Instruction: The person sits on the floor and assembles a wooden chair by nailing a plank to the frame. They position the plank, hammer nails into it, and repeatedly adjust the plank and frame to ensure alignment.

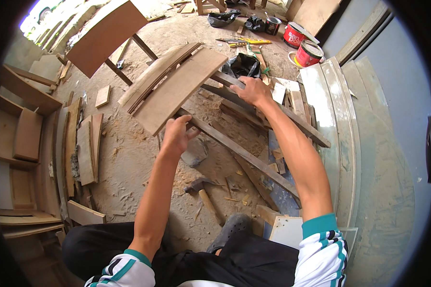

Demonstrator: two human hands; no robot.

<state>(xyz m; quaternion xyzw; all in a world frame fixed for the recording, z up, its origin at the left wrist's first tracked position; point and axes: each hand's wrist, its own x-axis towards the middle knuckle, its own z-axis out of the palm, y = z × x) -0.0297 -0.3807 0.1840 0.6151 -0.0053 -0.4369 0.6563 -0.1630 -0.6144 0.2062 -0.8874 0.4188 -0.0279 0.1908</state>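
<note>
Both hands hold a wooden frame, a flat brown panel [182, 88] with two long grey-brown battens running from it toward me. My left hand [177, 135] is closed at the panel's near corner, where the left batten [244, 155] joins it; some fingers are out of sight underneath. Around the right batten [301, 123], close to the panel, my right hand [254, 91] is wrapped. Beyond the panel lie a curved, light-coloured board [148, 81] and thin strips. A claw hammer [208, 203] rests on the dusty ground, below the frame.
A similar panel with legs [107, 36] stands far left. Wooden shelving [28, 138] and leaning boards [88, 148] line the left side. Glass sheets [373, 143] lean at the right. Red paint buckets [308, 53], a handsaw [244, 41], black bags [242, 65] and wood scraps lie farther off.
</note>
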